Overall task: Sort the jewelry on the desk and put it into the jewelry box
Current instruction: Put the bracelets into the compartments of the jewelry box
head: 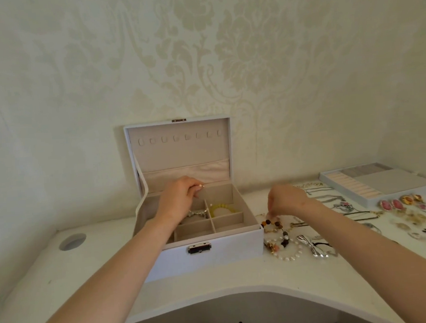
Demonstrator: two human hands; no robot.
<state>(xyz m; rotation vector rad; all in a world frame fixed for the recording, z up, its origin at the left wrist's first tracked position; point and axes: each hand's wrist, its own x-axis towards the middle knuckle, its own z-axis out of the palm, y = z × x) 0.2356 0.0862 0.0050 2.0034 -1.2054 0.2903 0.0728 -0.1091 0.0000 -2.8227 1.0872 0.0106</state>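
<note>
The white jewelry box (pixel 213 254) stands open on the white desk (pixel 64 280), its lid upright against the wall. A yellow bead bracelet (pixel 222 208) lies in a back compartment, and a pale beaded piece (pixel 198 214) lies to its left. My left hand (pixel 179 196) hovers over the box's back left, fingers curled, pinching something small near its fingertips. Just right of the box, my right hand (pixel 285 200) pinches a brown-and-amber bead bracelet (pixel 274 224), part of it raised off the desk. A pearl bracelet (pixel 289 252) lies below it.
Several necklaces, earrings, pink oval pieces (pixel 391 204) and a silver bow clip (pixel 313 246) are spread over the desk's right side. A removable ring tray (pixel 374 182) sits at the back right. A round cable hole (pixel 72 241) is at the left.
</note>
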